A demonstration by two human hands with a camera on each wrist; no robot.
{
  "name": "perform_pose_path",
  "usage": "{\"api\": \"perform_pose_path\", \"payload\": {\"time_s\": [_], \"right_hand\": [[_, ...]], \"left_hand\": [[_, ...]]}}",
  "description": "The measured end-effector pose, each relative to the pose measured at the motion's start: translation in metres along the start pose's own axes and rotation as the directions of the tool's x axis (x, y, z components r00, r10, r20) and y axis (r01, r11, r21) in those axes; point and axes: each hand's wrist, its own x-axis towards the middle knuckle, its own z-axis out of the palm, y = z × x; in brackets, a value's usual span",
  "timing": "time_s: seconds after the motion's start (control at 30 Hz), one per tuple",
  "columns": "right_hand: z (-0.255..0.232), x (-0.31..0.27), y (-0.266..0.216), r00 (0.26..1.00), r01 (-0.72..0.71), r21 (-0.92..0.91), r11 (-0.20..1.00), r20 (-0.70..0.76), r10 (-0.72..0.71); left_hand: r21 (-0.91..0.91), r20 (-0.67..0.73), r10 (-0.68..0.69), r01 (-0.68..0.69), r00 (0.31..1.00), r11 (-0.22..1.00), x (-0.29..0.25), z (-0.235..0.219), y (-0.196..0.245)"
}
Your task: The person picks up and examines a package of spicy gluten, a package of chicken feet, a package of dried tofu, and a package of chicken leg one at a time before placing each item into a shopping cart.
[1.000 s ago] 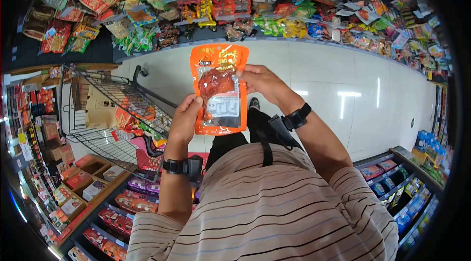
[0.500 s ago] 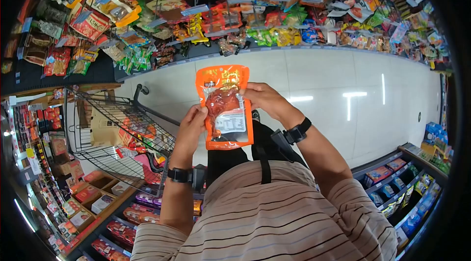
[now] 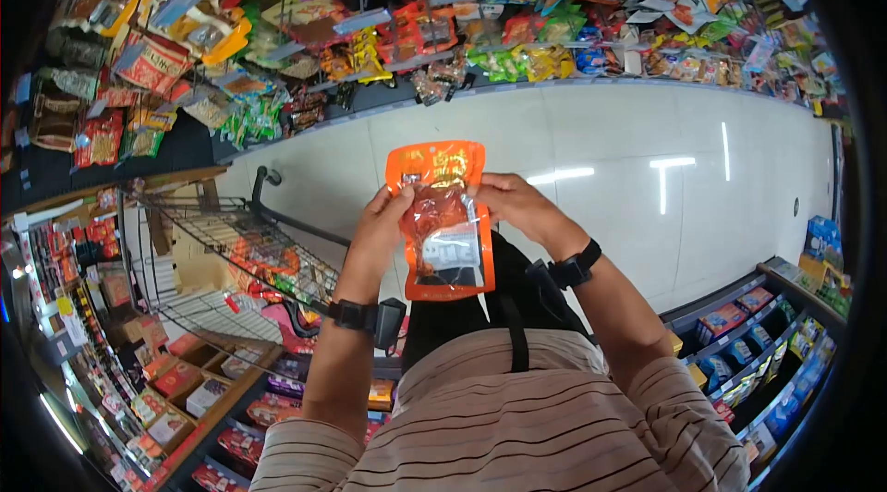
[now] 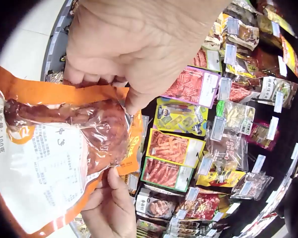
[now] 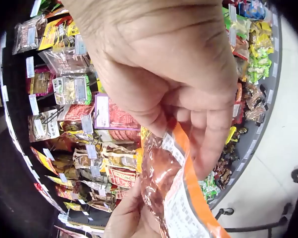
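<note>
In the head view both hands hold an orange pouch of braised poultry leg (image 3: 442,215), its glossy brown meat showing through a clear window with a white printed label below. The left hand (image 3: 379,226) pinches the pouch's left edge, thumb on the front face. On the opposite edge, the right hand (image 3: 528,207) grips it near the top, thumb in front. From the left wrist view, the meat (image 4: 84,121) and printed text face the camera, with the left hand (image 4: 144,44) above. The right wrist view shows the right hand (image 5: 179,74) with its fingers behind the orange edge.
A wire shopping cart (image 3: 236,261) with goods inside stands at the left. Ahead runs a long rack of hanging snack packets (image 3: 407,39). Boxed goods (image 3: 739,326) fill a low shelf at the right, and pale tiled floor (image 3: 610,150) lies between.
The pouch and both hands have come lower and slightly right in the head view. The left hand's thumb has shifted higher along the pouch's edge. Both hands keep their hold.
</note>
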Motion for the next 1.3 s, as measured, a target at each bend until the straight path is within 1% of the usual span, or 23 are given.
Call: {"api": "perform_pose_path", "payload": {"time_s": [0.03,0.13,0.2,0.3,0.4,0.47,0.5,0.6,0.67,0.73,0.83,0.9,0.93,0.97,1.0,1.1,1.2,1.23,1.3], "right_hand": [[0.000,0.001,0.001,1.000,-0.006,-0.006,1.000,-0.020,0.006],[0.002,-0.002,-0.011,0.998,0.011,-0.040,0.999,-0.054,-0.013],[0.005,-0.003,-0.013,0.997,0.039,-0.063,0.997,-0.069,-0.044],[0.011,-0.005,-0.017,0.983,0.150,0.014,0.989,-0.112,-0.148],[0.011,-0.004,-0.018,0.986,0.132,0.003,0.991,-0.104,-0.131],[0.013,-0.002,-0.015,0.973,0.196,0.035,0.980,-0.129,-0.190],[0.015,-0.002,-0.018,0.966,0.230,0.047,0.972,-0.136,-0.222],[0.023,-0.010,-0.031,0.966,0.228,0.109,0.968,-0.150,-0.210],[0.023,-0.007,-0.032,0.967,0.237,0.105,0.966,-0.122,-0.224],[0.028,-0.007,-0.038,0.961,0.266,0.101,0.959,-0.103,-0.256],[0.041,-0.015,-0.059,0.967,0.250,0.058,0.966,-0.053,-0.248],[0.050,-0.018,-0.072,0.967,0.251,0.015,0.968,-0.046,-0.250],[0.054,-0.020,-0.072,0.972,0.232,-0.004,0.973,-0.041,-0.232],[0.054,-0.011,-0.068,0.971,0.239,0.033,0.970,-0.003,-0.239],[0.056,-0.011,-0.072,0.972,0.235,0.007,0.972,0.002,-0.235],[0.066,-0.012,-0.079,0.973,0.230,-0.057,0.972,0.012,-0.229],[0.073,-0.011,-0.081,0.957,0.282,-0.006,0.959,0.079,-0.280],[0.076,-0.012,-0.084,0.947,0.303,-0.014,0.953,0.118,-0.299],[0.079,-0.011,-0.087,0.945,0.305,-0.066,0.950,0.143,-0.294]], "left_hand": [[-0.006,0.017,-0.004,0.004,1.000,1.000,0.003,-0.002,-0.001],[-0.021,-0.024,0.000,0.000,1.000,1.000,0.011,-0.001,0.000],[-0.015,0.014,-0.003,0.003,1.000,1.000,0.014,-0.001,0.004],[-0.037,0.047,-0.010,0.012,0.999,0.999,0.014,0.004,0.015],[-0.039,0.070,-0.001,0.003,0.998,0.999,0.016,0.004,0.018],[-0.027,0.105,0.010,-0.007,0.994,1.000,0.013,0.005,0.024],[-0.024,0.099,0.010,-0.008,0.995,1.000,0.011,0.006,0.025],[-0.032,0.073,0.035,-0.033,0.997,0.999,0.001,0.009,0.032],[-0.051,0.068,0.048,-0.045,0.997,0.998,-0.007,0.012,0.036],[-0.065,0.064,0.095,-0.090,0.993,0.994,-0.013,0.008,0.037],[-0.073,0.056,0.155,-0.151,0.986,0.986,-0.027,0.008,0.047],[-0.095,0.045,0.180,-0.175,0.983,0.980,-0.040,0.007,0.054],[-0.074,0.059,0.185,-0.181,0.981,0.981,-0.042,0.000,0.053],[-0.084,0.058,0.204,-0.198,0.977,0.977,-0.046,-0.004,0.053],[-0.089,0.065,0.240,-0.234,0.969,0.968,-0.048,-0.005,0.056],[-0.089,0.063,0.287,-0.282,0.956,0.955,-0.060,-0.008,0.061],[-0.096,0.005,0.330,-0.328,0.944,0.940,-0.070,-0.007,0.060],[-0.098,0.001,0.347,-0.345,0.938,0.933,-0.073,-0.008,0.060],[-0.118,-0.001,0.376,-0.374,0.927,0.920,-0.080,-0.011,0.059]]}}
